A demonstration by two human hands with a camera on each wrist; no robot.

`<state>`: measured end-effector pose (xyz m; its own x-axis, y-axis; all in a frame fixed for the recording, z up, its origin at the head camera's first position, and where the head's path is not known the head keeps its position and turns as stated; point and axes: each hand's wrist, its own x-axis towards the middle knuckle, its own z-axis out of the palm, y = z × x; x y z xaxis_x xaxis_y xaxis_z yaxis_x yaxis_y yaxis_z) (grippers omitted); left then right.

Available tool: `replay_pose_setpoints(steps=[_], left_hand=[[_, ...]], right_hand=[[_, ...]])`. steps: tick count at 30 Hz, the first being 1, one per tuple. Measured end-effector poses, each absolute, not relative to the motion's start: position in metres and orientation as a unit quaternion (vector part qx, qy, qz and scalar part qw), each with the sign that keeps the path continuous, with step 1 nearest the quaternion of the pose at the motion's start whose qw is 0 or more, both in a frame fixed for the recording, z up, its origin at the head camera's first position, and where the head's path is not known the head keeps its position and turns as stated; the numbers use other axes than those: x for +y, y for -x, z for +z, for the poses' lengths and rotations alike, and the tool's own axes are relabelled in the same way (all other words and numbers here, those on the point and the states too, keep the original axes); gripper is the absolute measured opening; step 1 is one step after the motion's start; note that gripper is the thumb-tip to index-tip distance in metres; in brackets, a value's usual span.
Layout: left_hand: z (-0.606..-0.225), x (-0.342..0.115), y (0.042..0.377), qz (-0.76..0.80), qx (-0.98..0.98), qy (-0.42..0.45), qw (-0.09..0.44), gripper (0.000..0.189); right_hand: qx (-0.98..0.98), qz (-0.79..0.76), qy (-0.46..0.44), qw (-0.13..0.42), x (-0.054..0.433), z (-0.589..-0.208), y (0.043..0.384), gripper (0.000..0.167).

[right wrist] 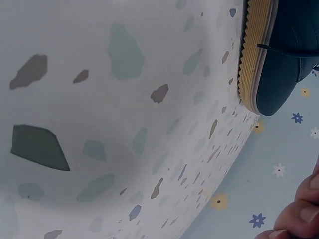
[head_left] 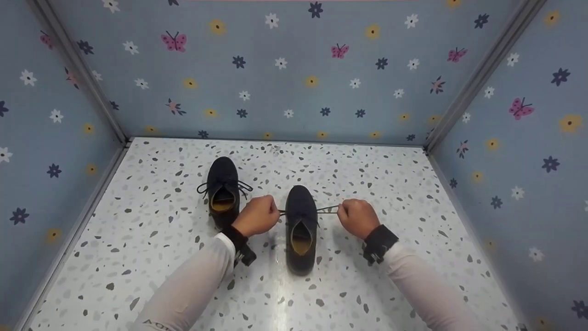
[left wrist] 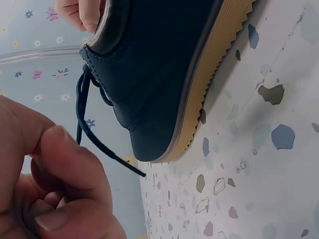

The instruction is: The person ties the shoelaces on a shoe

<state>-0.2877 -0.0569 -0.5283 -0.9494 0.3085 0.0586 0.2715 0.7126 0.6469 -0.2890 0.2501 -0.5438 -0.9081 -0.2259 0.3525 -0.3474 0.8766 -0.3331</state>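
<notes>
A dark blue lace-up shoe [head_left: 301,200] with a tan inside stands on the floor between my hands, toe pointing away. Two strands of its shoelace [head_left: 327,210] stretch sideways to my right hand [head_left: 359,217], whose curled fingers grip them. On the shoe's other side my left hand [head_left: 259,214] grips lace too, knuckles up. In the left wrist view, a loose lace end [left wrist: 119,160] hangs beside the shoe's ribbed tan sole [left wrist: 199,89]. The right wrist view catches only some fingers [right wrist: 299,216] at its edge, apart from the shoe.
The matching shoe [head_left: 223,171], its lace tied in a bow, stands left of and partly behind my left hand. Speckled floor [head_left: 358,285] surrounds both shoes. Blue panels with flowers and butterflies [head_left: 294,69] wall in the back and both sides. Each wrist wears a black strap [head_left: 381,239].
</notes>
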Motion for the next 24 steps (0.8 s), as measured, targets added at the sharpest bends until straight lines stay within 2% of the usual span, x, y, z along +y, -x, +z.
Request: replay_pose_setpoints(steps=[7, 12, 17, 24], left_hand=[[-0.535, -0.060, 0.288, 0.341, 0.926, -0.158, 0.024, 0.013], [-0.541, -0.062, 0.289, 0.365, 0.917, -0.154, 0.049, 0.014], [-0.547, -0.064, 0.286, 0.395, 0.906, -0.133, 0.075, 0.015], [-0.548, -0.065, 0.284, 0.418, 0.897, -0.125, 0.066, 0.014]], right_hand=[[-0.959, 0.212, -0.134, 0.130, 0.252, -0.550, 0.293, 0.042], [-0.962, 0.212, -0.121, 0.121, 0.253, -0.555, 0.294, 0.042], [-0.964, 0.231, -0.101, 0.088, 0.251, -0.557, 0.294, 0.044], [-0.956, 0.275, -0.095, 0.031, 0.252, -0.555, 0.295, 0.047]])
